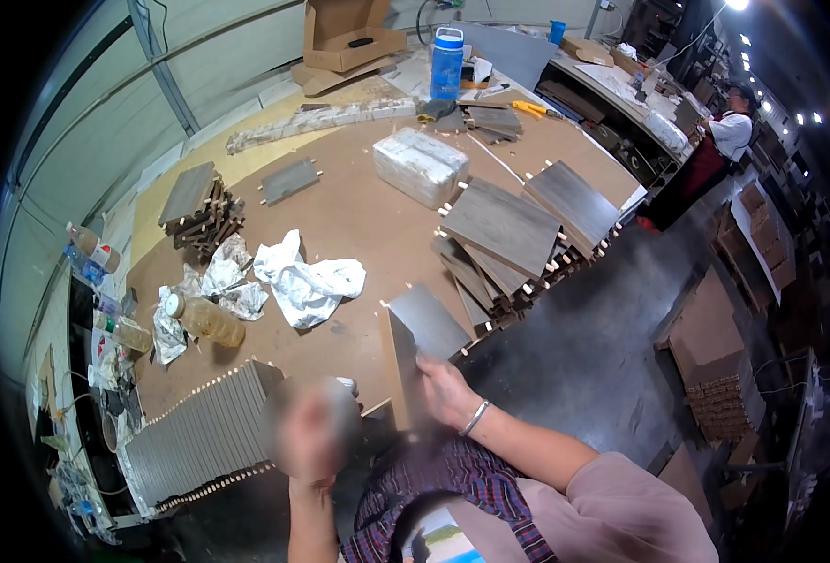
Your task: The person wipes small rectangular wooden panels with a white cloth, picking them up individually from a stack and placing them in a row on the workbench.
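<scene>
Two bare hands, head view: right hand (445, 389), fingers curled onto the right side of one board (397, 371); left hand (316, 427) blurred, finger spread and grip cannot be told. On the table (340, 216): one white block (421, 167), one handled blue bottle (447, 73), one bottle of yellowish liquid (212, 322); one row of grey panels (204, 433), uncounted. Board: flat, tan, held upright by the table's near edge.

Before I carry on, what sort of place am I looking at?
Probably a woodworking or furniture workshop: there are stacked, pegged grey boards, a large brown-topped workbench and an aproned co-worker in the background.
</scene>
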Demonstrator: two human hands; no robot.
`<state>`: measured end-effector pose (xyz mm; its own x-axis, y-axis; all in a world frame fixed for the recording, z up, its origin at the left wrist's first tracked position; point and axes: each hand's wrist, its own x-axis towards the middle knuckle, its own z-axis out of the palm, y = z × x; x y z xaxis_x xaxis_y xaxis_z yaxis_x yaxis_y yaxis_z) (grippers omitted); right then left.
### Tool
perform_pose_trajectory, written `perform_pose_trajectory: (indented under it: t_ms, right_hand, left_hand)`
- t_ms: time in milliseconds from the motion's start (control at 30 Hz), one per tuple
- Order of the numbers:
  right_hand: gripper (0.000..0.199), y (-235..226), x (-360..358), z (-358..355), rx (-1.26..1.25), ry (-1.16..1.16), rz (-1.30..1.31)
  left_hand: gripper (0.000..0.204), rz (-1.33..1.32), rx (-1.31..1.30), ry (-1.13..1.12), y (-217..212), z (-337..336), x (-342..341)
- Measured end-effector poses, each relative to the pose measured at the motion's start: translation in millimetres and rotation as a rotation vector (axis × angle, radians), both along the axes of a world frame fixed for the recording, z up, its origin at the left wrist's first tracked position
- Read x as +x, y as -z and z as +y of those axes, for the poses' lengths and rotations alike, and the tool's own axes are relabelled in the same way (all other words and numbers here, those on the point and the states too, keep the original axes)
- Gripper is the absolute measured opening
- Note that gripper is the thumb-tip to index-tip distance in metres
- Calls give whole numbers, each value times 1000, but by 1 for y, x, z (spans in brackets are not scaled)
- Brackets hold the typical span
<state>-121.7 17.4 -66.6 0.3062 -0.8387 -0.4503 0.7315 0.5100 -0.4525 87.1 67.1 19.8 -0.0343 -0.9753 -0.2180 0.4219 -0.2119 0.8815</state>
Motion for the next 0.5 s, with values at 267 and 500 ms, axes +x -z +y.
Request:
perform_pose_trajectory:
  t_ms: [267, 500]
  right_hand:
    - [55, 42, -12, -6, -78, -231, -300]
    - [61, -5, -2, -6, -17, -162, -17]
  left_hand:
    - [45, -33, 14, 13, 21, 9, -15]
    - [40, -239, -84, 92, 21, 9, -26]
